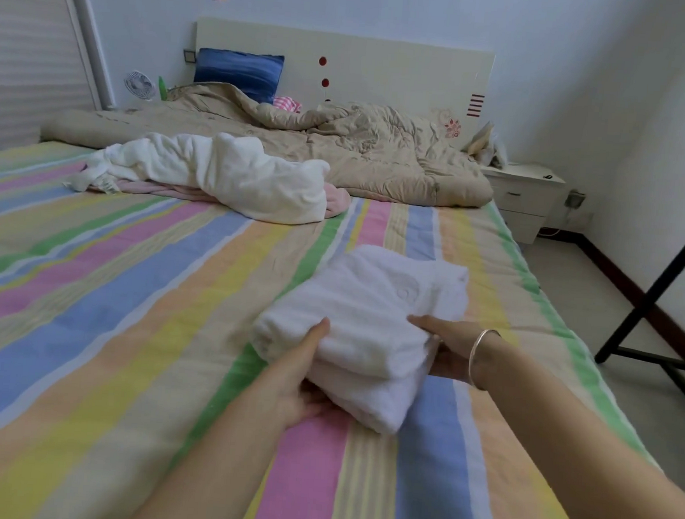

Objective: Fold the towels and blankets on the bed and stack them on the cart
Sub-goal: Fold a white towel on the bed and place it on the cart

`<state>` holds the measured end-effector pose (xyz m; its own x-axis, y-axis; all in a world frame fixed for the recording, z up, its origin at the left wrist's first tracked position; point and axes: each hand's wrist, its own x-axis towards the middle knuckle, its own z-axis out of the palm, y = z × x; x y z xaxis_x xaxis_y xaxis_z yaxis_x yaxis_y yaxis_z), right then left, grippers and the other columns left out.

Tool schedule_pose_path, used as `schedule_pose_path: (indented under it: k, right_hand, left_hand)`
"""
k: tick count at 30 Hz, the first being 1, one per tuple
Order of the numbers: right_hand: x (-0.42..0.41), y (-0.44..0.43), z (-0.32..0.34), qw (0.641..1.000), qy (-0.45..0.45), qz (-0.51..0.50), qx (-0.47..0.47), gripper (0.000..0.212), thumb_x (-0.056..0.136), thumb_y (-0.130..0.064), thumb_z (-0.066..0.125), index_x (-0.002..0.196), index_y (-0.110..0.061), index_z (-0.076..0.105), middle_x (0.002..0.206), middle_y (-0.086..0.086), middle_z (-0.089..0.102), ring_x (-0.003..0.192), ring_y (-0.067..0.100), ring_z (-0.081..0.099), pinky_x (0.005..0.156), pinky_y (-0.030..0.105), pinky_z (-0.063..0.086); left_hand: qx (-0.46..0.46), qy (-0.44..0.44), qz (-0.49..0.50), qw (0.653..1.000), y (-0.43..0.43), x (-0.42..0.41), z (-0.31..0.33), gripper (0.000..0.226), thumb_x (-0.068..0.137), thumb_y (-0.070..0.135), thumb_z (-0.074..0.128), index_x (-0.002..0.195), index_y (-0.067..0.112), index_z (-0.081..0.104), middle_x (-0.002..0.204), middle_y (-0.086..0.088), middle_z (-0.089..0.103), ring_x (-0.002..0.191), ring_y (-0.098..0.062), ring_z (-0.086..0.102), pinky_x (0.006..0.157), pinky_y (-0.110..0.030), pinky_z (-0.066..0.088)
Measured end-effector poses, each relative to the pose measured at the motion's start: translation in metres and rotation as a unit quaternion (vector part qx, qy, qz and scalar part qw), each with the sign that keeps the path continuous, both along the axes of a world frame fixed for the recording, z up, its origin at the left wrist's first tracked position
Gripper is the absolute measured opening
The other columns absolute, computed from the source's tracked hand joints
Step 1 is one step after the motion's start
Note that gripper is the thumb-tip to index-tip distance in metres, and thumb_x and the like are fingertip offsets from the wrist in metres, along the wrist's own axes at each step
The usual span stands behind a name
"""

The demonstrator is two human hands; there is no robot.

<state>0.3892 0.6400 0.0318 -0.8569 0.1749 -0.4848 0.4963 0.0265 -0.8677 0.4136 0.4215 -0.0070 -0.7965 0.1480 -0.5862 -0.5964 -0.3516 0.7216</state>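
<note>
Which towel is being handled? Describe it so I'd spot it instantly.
On the striped bed, near its right edge, sits a folded white towel, gripped by the left hand and right hand. Unlike the crumpled white heap farther up the bed, it is neatly layered.

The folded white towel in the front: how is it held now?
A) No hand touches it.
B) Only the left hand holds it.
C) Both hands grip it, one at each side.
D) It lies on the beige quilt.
C: the left hand and the right hand each grip one side of the folded white towel, thumbs on top, above the striped sheet.
</note>
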Motion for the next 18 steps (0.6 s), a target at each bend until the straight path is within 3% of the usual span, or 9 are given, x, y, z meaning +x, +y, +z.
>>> schedule_pose_path:
  k: [2, 4, 7, 10, 12, 13, 15, 16, 18]
  right_hand:
    - [0.025, -0.013, 0.005, 0.999, 0.007, 0.040, -0.023, 0.044, 0.077, -0.026, 0.079, 0.108, 0.001, 0.063, 0.082, 0.015, 0.069, 0.066, 0.024, 0.068, 0.056, 0.033, 0.058]
    - [0.052, -0.023, 0.007, 0.994, -0.014, 0.103, -0.029, 0.036, 0.077, -0.026, 0.077, 0.101, -0.001, 0.065, 0.083, 0.015, 0.071, 0.073, 0.025, 0.070, 0.066, 0.037, 0.060]
    - [0.084, -0.037, 0.010, 0.967, -0.073, 0.243, 0.033, 0.024, 0.093, -0.027, 0.060, 0.099, -0.004, 0.062, 0.091, 0.013, 0.072, 0.078, 0.023, 0.070, 0.068, 0.036, 0.060]
    - [0.088, -0.049, 0.022, 0.935, -0.069, 0.320, 0.139, 0.018, 0.100, -0.022, 0.047, 0.100, -0.007, 0.056, 0.081, 0.007, 0.071, 0.063, 0.016, 0.069, 0.059, 0.028, 0.056]
    - [0.078, -0.060, 0.032, 0.925, 0.016, 0.287, 0.247, 0.021, 0.099, -0.019, 0.043, 0.094, -0.011, 0.062, 0.073, 0.003, 0.068, 0.056, 0.016, 0.064, 0.058, 0.029, 0.054]
    - [0.072, -0.067, 0.038, 0.897, 0.082, 0.259, 0.348, 0.024, 0.098, -0.021, 0.043, 0.093, -0.015, 0.065, 0.076, 0.003, 0.069, 0.062, 0.019, 0.065, 0.063, 0.031, 0.054]
    - [0.055, -0.085, 0.048, 0.788, 0.221, 0.204, 0.538, 0.026, 0.096, -0.027, 0.041, 0.101, -0.024, 0.067, 0.098, -0.001, 0.069, 0.088, 0.023, 0.064, 0.079, 0.033, 0.052]
    - [0.044, -0.094, 0.050, 0.749, 0.274, 0.193, 0.571, 0.027, 0.096, -0.026, 0.040, 0.108, -0.028, 0.065, 0.110, -0.003, 0.066, 0.101, 0.022, 0.060, 0.084, 0.033, 0.049]
    - [0.015, -0.111, 0.044, 0.712, 0.331, 0.239, 0.571, 0.036, 0.099, -0.023, 0.037, 0.131, -0.028, 0.054, 0.137, 0.000, 0.051, 0.128, 0.023, 0.042, 0.101, 0.036, 0.039]
  left_hand:
    - [-0.057, 0.052, 0.034, 0.996, -0.010, -0.008, 0.007, 0.068, 0.067, 0.049, 0.082, 0.119, 0.010, 0.062, 0.114, -0.012, 0.069, 0.103, -0.028, 0.065, 0.091, -0.041, 0.053]
    - [-0.105, 0.075, 0.032, 0.991, -0.035, -0.015, 0.017, 0.054, 0.074, 0.037, 0.081, 0.118, 0.009, 0.065, 0.109, -0.013, 0.071, 0.102, -0.031, 0.066, 0.088, -0.041, 0.055]
    - [-0.216, 0.108, 0.009, 0.970, -0.081, -0.026, 0.023, 0.049, 0.081, 0.026, 0.078, 0.122, 0.005, 0.062, 0.109, -0.018, 0.070, 0.099, -0.035, 0.067, 0.083, -0.043, 0.056]
    - [-0.425, 0.126, -0.009, 0.896, -0.102, -0.038, 0.025, 0.078, 0.082, 0.023, 0.075, 0.147, 0.008, 0.034, 0.139, -0.018, 0.049, 0.116, -0.037, 0.055, 0.093, -0.045, 0.050]
    - [-0.512, 0.204, -0.002, 0.835, -0.098, -0.048, 0.036, 0.077, 0.086, 0.025, 0.068, 0.150, 0.018, 0.027, 0.150, -0.009, 0.037, 0.127, -0.033, 0.047, 0.095, -0.041, 0.046]
    - [-0.521, 0.256, 0.013, 0.814, -0.093, -0.054, 0.045, 0.068, 0.089, 0.025, 0.064, 0.148, 0.020, 0.032, 0.150, -0.006, 0.038, 0.128, -0.030, 0.046, 0.096, -0.040, 0.044]
    - [-0.551, 0.346, 0.034, 0.759, -0.077, -0.062, 0.065, 0.049, 0.093, 0.022, 0.056, 0.141, 0.022, 0.045, 0.146, -0.002, 0.045, 0.123, -0.026, 0.051, 0.093, -0.036, 0.043]
    - [-0.576, 0.374, 0.022, 0.726, -0.066, -0.065, 0.071, 0.045, 0.095, 0.020, 0.053, 0.139, 0.022, 0.048, 0.144, -0.001, 0.047, 0.122, -0.026, 0.052, 0.092, -0.034, 0.043]
    - [-0.621, 0.399, -0.049, 0.673, -0.048, -0.069, 0.063, 0.045, 0.097, 0.023, 0.047, 0.142, 0.021, 0.044, 0.148, -0.002, 0.044, 0.131, -0.026, 0.044, 0.105, -0.036, 0.037]
